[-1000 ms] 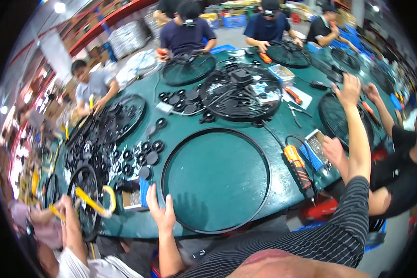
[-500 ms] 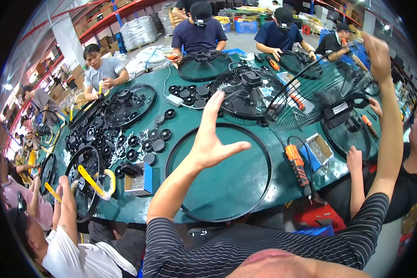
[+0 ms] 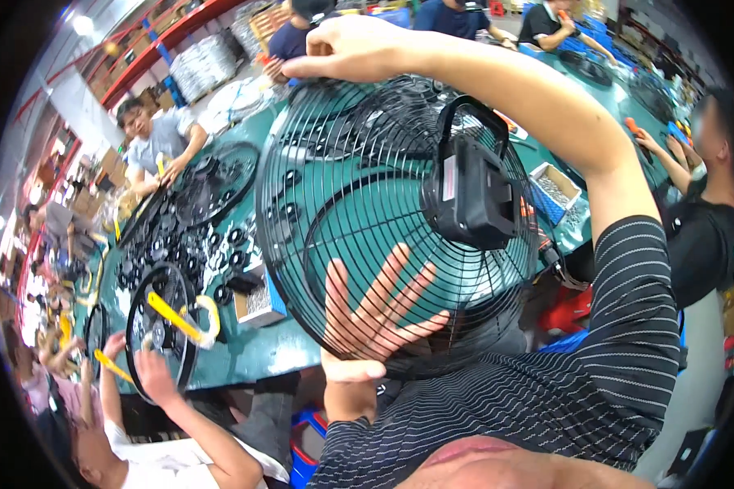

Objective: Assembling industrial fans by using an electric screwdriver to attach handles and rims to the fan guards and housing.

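Note:
A round black fan grille with a motor housing and a curved bracket stands tilted up in front of me. My right hand reaches across to its far rim, the fingers curled around the edge. Behind the wires my left hand is spread wide at the near rim, its thumb showing below the edge. How firmly the left hand touches the rim I cannot tell. Through the wires a thin black ring shows, lying on the green table.
Left of the grille are a box of screws and many loose black round parts. Another screw box sits at the right. A co-worker at the left handles a fan grille with a yellow strip. Other people work around the table.
The grille with its motor has swung from the right to in front of me, carried by my right hand. My left hand has come down behind its near rim. My view has shifted.

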A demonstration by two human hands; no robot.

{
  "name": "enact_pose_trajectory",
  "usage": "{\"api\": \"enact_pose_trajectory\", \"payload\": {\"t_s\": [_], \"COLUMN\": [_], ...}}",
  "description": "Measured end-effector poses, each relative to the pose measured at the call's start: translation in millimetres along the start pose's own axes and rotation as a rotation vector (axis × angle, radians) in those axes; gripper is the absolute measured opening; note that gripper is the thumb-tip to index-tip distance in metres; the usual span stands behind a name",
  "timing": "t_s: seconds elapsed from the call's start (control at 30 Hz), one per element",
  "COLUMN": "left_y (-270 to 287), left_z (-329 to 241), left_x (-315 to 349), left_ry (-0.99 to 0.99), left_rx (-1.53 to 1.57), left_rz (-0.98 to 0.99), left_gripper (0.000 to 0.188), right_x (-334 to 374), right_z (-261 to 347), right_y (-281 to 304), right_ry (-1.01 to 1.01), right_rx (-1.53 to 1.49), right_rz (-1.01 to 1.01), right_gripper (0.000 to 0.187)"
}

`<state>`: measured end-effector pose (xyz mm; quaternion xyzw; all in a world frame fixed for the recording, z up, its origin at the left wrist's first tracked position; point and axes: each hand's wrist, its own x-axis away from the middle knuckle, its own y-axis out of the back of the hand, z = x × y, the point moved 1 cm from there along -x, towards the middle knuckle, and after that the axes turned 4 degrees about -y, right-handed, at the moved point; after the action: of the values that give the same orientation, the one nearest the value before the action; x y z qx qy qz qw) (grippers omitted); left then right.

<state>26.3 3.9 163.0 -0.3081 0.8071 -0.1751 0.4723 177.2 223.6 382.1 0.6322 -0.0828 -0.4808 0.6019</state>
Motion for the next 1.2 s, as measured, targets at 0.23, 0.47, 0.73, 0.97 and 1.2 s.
{"api": "enact_pose_trajectory", "payload": {"t_s": [0.23,0.47,0.73,0.97,1.2], "left_y": [38,72,137,179,204], "left_z": [-12,8,-20,-58,-52], "left_x": [44,49,116,153,139], "left_ry": [-0.191,-0.173,-0.058,0.085,0.374], "left_rx": [0.181,0.185,-0.471,-1.76,-1.785], "left_rz": [-0.187,-0.158,-0.633,-0.985,-0.801], "left_gripper": [0.116,0.118,0.107,0.058,0.045], "right_x": [144,160,138,131,126], "right_z": [8,-22,-50,-51,-65], "right_y": [-62,-146,-211,-263,-272], "right_ry": [0.219,-0.21,0.034,0.126,0.143], "right_rx": [-0.184,-0.583,-0.254,-0.29,-0.274], "right_rz": [0.152,0.207,0.216,0.413,0.499], "right_gripper": [0.11,0.119,0.104,0.099,0.101]}}
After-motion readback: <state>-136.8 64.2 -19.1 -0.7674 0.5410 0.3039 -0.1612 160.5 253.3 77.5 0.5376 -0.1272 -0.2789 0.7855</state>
